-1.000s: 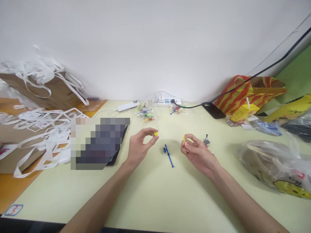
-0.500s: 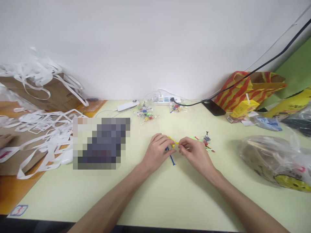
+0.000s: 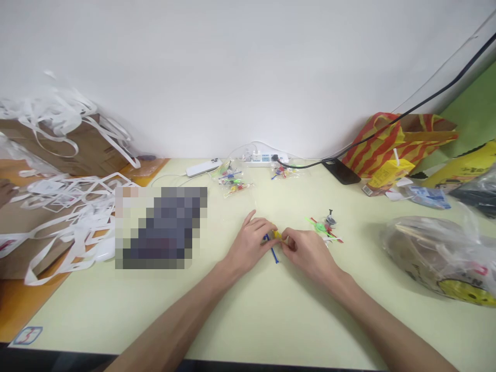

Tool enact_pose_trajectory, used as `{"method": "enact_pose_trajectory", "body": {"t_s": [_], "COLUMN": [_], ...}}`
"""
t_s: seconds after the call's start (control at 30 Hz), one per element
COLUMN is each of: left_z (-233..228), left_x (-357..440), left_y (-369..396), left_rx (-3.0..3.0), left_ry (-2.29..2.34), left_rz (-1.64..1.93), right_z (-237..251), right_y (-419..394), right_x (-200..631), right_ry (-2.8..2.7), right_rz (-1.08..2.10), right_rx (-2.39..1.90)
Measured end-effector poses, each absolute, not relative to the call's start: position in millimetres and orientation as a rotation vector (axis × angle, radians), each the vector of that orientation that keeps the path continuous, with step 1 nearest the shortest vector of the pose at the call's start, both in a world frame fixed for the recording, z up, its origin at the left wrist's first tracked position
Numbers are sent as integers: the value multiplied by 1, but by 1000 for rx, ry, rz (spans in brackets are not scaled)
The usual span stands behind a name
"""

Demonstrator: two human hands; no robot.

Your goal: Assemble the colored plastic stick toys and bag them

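Observation:
Between my hands are small plastic pieces: a thin blue stick [image 3: 275, 254] with a forked end pointing toward me, and a yellow piece [image 3: 276, 234] partly hidden by fingers. My left hand [image 3: 253, 240] pinches these pieces from the left, thumb and fingers closed and one finger raised. From the right, my right hand [image 3: 308, 252] is closed with its fingertips at the yellow piece, thumb bent in. Right of it lie loose green, red and white plastic parts [image 3: 321, 227] and a grey round part with a black stem [image 3: 330, 219].
Bagged small parts [image 3: 236, 187], a white power bank-like device [image 3: 203, 167] and a power strip [image 3: 263, 157] line the wall. A dark phone [image 3: 341, 171], juice carton [image 3: 388, 175] and plastic bag [image 3: 434, 258] stand right. White straps [image 3: 73, 232] and another person's hand [image 3: 5, 191] are left.
My right hand has shifted slightly left and its fingers have closed more. The upper yellow rod no longer shows. More of the green part is uncovered, and the other person's hand has moved up.

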State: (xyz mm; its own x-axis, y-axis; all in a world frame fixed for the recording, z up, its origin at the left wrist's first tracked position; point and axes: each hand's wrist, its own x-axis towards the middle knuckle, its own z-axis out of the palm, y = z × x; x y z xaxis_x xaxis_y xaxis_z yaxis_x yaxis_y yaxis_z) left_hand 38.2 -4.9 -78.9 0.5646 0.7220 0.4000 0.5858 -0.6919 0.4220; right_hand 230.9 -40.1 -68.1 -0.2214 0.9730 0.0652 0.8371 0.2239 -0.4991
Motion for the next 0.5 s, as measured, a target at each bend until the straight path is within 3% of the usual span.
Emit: {"method": "enact_pose_trajectory", "body": {"t_s": [0.5], "left_z": [-76], "left_x": [27], "left_y": [-3], "left_rx": [2486], "left_ry": [1012], "left_rz": [758], "right_z": [-65], "right_y": [-38], "right_x": [233], "right_ry": [-2178], "right_rz": [633], "right_rx": [-1635]}}
